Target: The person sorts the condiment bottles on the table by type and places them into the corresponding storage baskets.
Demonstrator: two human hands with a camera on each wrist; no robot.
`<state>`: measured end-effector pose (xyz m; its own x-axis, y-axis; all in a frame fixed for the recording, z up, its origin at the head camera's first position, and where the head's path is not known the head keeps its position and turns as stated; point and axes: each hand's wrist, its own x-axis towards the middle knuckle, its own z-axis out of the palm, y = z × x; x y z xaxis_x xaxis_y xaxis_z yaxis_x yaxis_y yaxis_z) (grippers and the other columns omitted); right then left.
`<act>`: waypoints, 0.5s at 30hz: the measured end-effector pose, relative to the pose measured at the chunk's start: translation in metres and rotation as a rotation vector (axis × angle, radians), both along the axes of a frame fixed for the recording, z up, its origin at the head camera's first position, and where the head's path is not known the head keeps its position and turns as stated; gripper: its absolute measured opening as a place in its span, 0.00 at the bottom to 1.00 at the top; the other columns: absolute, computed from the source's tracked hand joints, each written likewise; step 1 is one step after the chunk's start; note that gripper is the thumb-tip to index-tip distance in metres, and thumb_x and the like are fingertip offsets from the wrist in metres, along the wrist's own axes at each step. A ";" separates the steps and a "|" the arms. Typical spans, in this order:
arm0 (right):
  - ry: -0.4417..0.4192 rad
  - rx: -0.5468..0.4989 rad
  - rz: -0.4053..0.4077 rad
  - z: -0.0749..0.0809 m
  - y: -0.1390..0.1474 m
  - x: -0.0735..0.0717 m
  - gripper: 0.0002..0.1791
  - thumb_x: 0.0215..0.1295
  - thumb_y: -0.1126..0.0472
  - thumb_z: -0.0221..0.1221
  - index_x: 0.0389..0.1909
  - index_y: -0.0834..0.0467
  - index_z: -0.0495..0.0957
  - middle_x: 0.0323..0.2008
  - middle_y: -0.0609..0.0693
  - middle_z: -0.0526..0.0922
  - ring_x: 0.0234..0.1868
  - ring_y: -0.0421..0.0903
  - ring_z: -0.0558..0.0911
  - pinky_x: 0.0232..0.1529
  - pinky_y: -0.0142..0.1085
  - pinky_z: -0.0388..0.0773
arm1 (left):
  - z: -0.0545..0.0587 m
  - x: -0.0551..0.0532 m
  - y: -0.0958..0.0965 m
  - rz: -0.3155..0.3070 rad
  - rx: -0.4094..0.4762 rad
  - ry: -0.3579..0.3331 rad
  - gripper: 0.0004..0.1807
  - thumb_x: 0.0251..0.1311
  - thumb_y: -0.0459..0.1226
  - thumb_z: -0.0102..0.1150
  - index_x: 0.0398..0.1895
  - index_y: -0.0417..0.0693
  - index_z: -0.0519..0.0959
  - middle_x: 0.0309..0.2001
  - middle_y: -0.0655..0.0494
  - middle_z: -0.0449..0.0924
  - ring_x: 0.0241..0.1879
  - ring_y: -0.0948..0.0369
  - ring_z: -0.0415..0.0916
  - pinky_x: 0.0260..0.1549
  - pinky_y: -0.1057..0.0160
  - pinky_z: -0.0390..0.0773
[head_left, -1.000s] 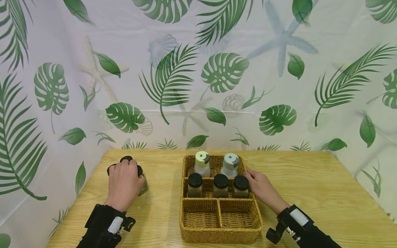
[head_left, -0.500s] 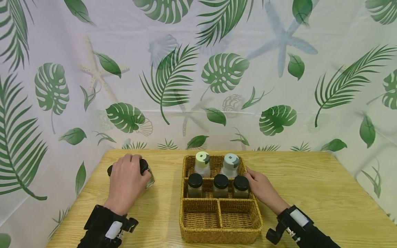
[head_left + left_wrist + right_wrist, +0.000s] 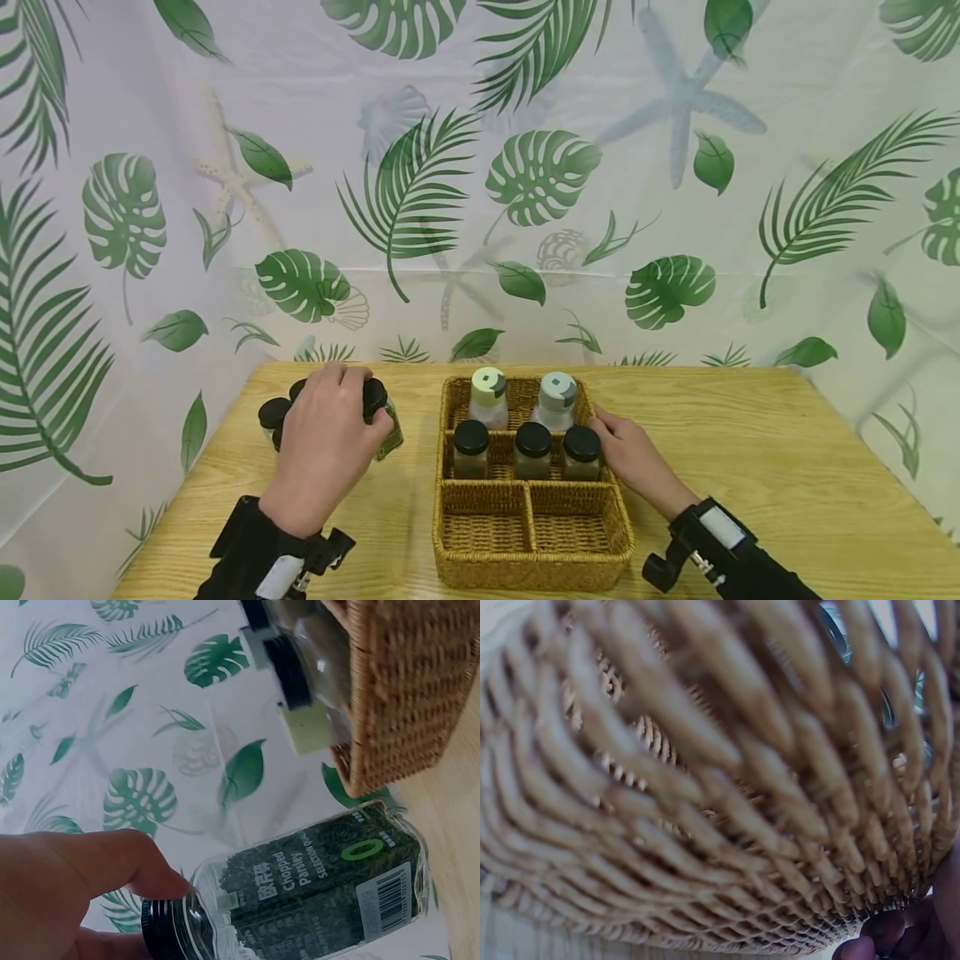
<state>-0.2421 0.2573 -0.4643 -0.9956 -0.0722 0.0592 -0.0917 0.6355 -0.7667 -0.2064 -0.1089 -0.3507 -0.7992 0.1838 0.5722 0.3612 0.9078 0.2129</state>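
Note:
My left hand grips a glass jar of chopped parsley by its black lid, left of the basket. In the left wrist view the jar lies across the picture, its label and barcode showing. At the wicker basket's right side, my right hand holds the rim; fingertips of the left hand press at the jar's neck. In the right wrist view the weave fills most of the picture, with fingers at the lower right corner.
Two white-bodied shakers, one with a yellow cap and one with a grey-blue cap, stand in the back compartment. Black-lidded jars fill the middle row. Several more black-lidded jars stand behind the left hand on the wooden table.
My left hand has drawn the parsley jar to the right, away from the other jars, which now show more behind it. The right hand and basket have stayed in place.

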 end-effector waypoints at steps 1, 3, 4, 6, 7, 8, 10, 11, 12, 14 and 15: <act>0.000 -0.002 0.001 0.000 0.000 0.000 0.29 0.77 0.52 0.40 0.70 0.68 0.56 0.07 0.44 0.59 0.09 0.41 0.54 0.14 0.34 0.57 | 0.003 0.002 0.003 -0.005 0.000 0.003 0.19 0.49 0.37 0.63 0.44 0.35 0.79 0.39 0.41 0.75 0.40 0.47 0.71 0.35 0.46 0.77; 0.000 -0.004 0.002 0.000 0.001 0.000 0.29 0.77 0.52 0.40 0.70 0.68 0.56 0.07 0.44 0.59 0.09 0.41 0.54 0.14 0.34 0.57 | 0.008 0.005 0.010 -0.020 0.001 0.021 0.19 0.47 0.36 0.63 0.44 0.36 0.80 0.38 0.42 0.76 0.39 0.48 0.72 0.33 0.47 0.78; -0.001 -0.009 0.004 0.000 0.001 0.001 0.29 0.77 0.52 0.39 0.70 0.68 0.55 0.07 0.44 0.59 0.09 0.41 0.54 0.14 0.34 0.57 | 0.010 0.007 0.013 -0.029 0.003 0.034 0.19 0.47 0.36 0.63 0.43 0.36 0.80 0.38 0.42 0.76 0.38 0.49 0.72 0.31 0.48 0.79; -0.007 -0.020 0.005 0.001 0.001 0.001 0.29 0.77 0.52 0.39 0.70 0.68 0.55 0.07 0.45 0.59 0.08 0.42 0.54 0.13 0.33 0.57 | 0.014 0.009 0.019 -0.050 0.006 0.057 0.18 0.46 0.37 0.63 0.41 0.37 0.80 0.36 0.44 0.76 0.35 0.50 0.72 0.28 0.49 0.79; -0.010 -0.027 0.005 0.000 0.001 0.001 0.29 0.77 0.52 0.39 0.70 0.67 0.55 0.07 0.45 0.59 0.08 0.42 0.54 0.12 0.33 0.56 | 0.015 0.010 0.022 -0.060 0.009 0.066 0.18 0.45 0.37 0.63 0.41 0.37 0.81 0.35 0.45 0.76 0.34 0.51 0.72 0.27 0.50 0.79; -0.013 -0.028 0.004 0.000 0.001 0.001 0.29 0.77 0.52 0.39 0.70 0.67 0.54 0.07 0.45 0.59 0.08 0.42 0.54 0.12 0.33 0.56 | 0.017 0.011 0.025 -0.068 0.011 0.072 0.18 0.45 0.37 0.63 0.41 0.38 0.81 0.35 0.45 0.76 0.33 0.51 0.72 0.26 0.51 0.79; -0.019 -0.027 0.006 0.000 0.001 0.002 0.30 0.77 0.52 0.39 0.70 0.67 0.54 0.07 0.45 0.59 0.08 0.41 0.54 0.12 0.33 0.57 | 0.018 0.012 0.030 -0.085 0.018 0.075 0.18 0.45 0.37 0.63 0.41 0.39 0.81 0.34 0.46 0.76 0.33 0.52 0.72 0.25 0.52 0.78; -0.022 -0.024 0.006 0.000 0.001 0.002 0.30 0.78 0.51 0.39 0.70 0.67 0.54 0.07 0.45 0.59 0.07 0.41 0.54 0.12 0.33 0.57 | 0.019 0.013 0.033 -0.092 0.020 0.071 0.18 0.45 0.38 0.63 0.41 0.39 0.81 0.35 0.47 0.76 0.33 0.53 0.71 0.25 0.52 0.78; -0.023 -0.023 0.006 0.000 0.001 0.002 0.30 0.77 0.51 0.39 0.70 0.67 0.54 0.07 0.44 0.59 0.07 0.41 0.54 0.12 0.33 0.57 | 0.020 0.014 0.036 -0.099 0.021 0.066 0.18 0.45 0.38 0.63 0.41 0.39 0.81 0.35 0.47 0.76 0.33 0.53 0.71 0.25 0.53 0.78; -0.027 -0.026 0.004 0.001 0.000 0.002 0.30 0.77 0.51 0.39 0.70 0.67 0.55 0.07 0.44 0.59 0.08 0.41 0.54 0.12 0.33 0.57 | 0.021 0.016 0.042 -0.113 0.020 0.057 0.18 0.46 0.39 0.64 0.41 0.40 0.80 0.35 0.47 0.76 0.33 0.54 0.70 0.26 0.54 0.78; -0.028 -0.028 0.005 0.001 0.000 0.002 0.30 0.77 0.51 0.39 0.70 0.67 0.55 0.07 0.44 0.59 0.08 0.41 0.54 0.12 0.33 0.57 | 0.021 0.017 0.045 -0.124 0.019 0.054 0.18 0.46 0.39 0.64 0.41 0.39 0.80 0.35 0.48 0.76 0.33 0.55 0.70 0.27 0.55 0.78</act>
